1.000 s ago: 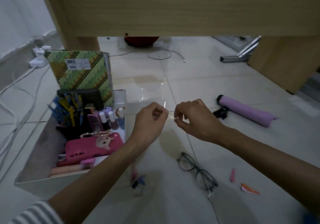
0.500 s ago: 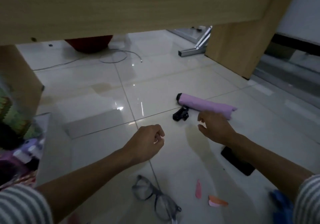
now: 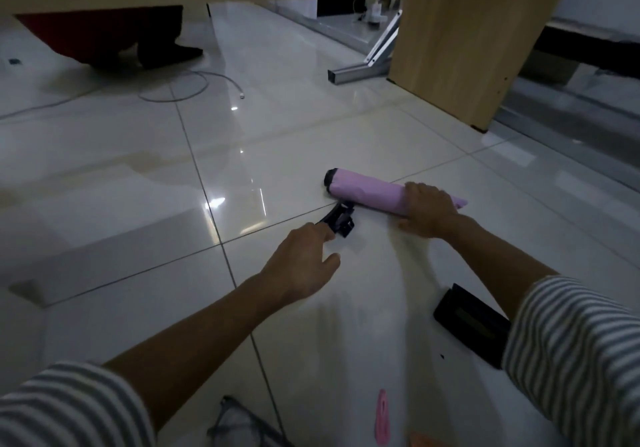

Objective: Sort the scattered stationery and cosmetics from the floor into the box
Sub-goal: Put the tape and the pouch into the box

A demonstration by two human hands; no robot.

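Observation:
A lilac rolled pouch (image 3: 365, 194) with a black end lies on the white tiled floor. My right hand (image 3: 427, 209) rests over its right part, fingers curled around it. Just in front of the pouch lies a small black clip (image 3: 341, 220). My left hand (image 3: 304, 266) reaches it, with the fingertips touching its near side and the thumb apart. A flat black case (image 3: 469, 322) lies beside my right sleeve. A pink hair clip (image 3: 382, 415), a pair of glasses (image 3: 235, 426) and an orange scrap (image 3: 424, 441) lie at the bottom edge. The box is out of view.
A wooden desk panel (image 3: 460, 38) stands at the right, with the desk's underside across the top. A metal stand foot (image 3: 363, 69) and a white cable (image 3: 187, 90) lie farther back. A person's dark shoes (image 3: 166, 51) stand at the far left.
The view has swung right and the box has left the frame. My right hand has come down onto the lilac pouch. My left hand has moved forward to the black clip.

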